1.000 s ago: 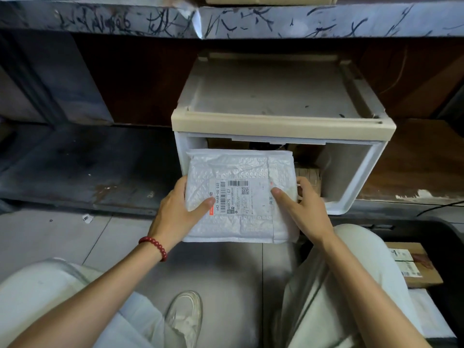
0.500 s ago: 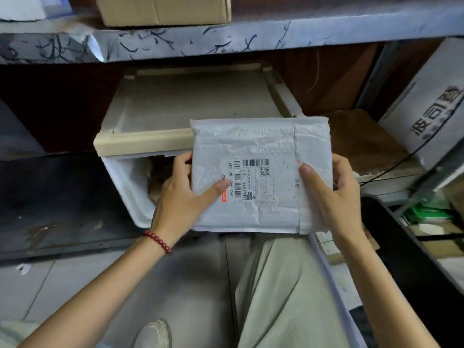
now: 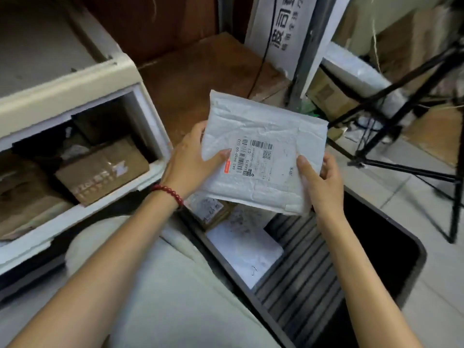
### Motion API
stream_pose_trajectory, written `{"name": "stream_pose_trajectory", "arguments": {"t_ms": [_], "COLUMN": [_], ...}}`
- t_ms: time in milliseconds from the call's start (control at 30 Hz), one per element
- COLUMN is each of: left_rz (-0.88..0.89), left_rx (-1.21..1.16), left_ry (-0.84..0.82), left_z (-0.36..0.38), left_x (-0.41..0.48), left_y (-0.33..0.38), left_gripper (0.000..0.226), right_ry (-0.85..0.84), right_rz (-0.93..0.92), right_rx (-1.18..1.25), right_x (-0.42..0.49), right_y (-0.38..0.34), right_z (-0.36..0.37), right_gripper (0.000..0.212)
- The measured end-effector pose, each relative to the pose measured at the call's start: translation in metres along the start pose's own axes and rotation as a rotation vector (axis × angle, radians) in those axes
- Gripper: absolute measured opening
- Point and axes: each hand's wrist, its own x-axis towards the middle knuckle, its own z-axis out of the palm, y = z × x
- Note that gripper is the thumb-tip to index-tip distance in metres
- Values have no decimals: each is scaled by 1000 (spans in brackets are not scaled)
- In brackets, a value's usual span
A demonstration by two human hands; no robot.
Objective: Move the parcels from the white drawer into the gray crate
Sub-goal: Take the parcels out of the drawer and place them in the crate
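Observation:
I hold a white padded parcel (image 3: 261,156) with a barcode label between both hands, above the near end of the gray crate (image 3: 411,257). My left hand (image 3: 190,159) grips its left edge, thumb on top. My right hand (image 3: 319,179) grips its right edge, thumb on the face. The white drawer (image 3: 150,126) stands open at the left, with brown cardboard parcels (image 3: 100,172) inside. In the crate lie a white flat parcel (image 3: 246,247) and a small brown labelled box (image 3: 213,212), partly hidden under the held parcel.
My knee in light trousers (image 3: 175,285) sits between drawer and crate. A black tripod (image 3: 406,121) stands at the right on the tiled floor. A white printed carton (image 3: 283,28) and wrapped goods (image 3: 356,79) are behind the crate.
Both hands have lifted the white parcel out of the drawer and carried it right, over the crate. My view has swung right with it.

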Motion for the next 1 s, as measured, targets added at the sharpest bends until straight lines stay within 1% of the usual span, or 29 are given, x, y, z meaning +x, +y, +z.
{"name": "stream_pose_trajectory", "arguments": {"t_ms": [167, 233, 300, 433, 467, 533, 633, 767, 833, 900, 933, 1000], "left_rz": [-46, -57, -106, -188, -196, -196, -143, -114, -110, -80, -60, -1], "left_rx": [8, 39, 76, 138, 169, 222, 266, 345, 344, 375, 427, 623], "left_ry": [-265, -355, -423, -564, -597, -670, -765, -854, -924, -1031, -1113, -1291], "left_z": [68, 95, 119, 155, 163, 177, 190, 200, 207, 215, 219, 222], "left_x": [12, 11, 6, -22, -31, -43, -50, -53, -60, -71, -78, -94], "left_y": [-14, -24, -34, -55, -62, -71, -74, -74, -74, -75, -77, -84], "left_gripper": [58, 66, 73, 88, 88, 82, 72, 70, 72, 75, 74, 67], "right_ry": [120, 156, 175, 205, 212, 228, 274, 329, 357, 304, 223, 18], "right_rz": [182, 242, 301, 435, 480, 566, 657, 676, 675, 661, 639, 554], "right_rx": [-34, -53, -110, -171, -176, -174, -180, -205, -283, -429, -548, -821], "right_x": [-7, -15, -22, -39, -46, -61, -82, -97, -102, -107, -110, -115], "right_y": [52, 73, 94, 130, 136, 149, 167, 179, 181, 189, 194, 206], "right_z": [-41, -51, -59, -69, -71, -74, -80, -83, -84, -85, -85, -86], "right_gripper": [38, 41, 47, 64, 68, 77, 89, 98, 103, 99, 95, 91]}}
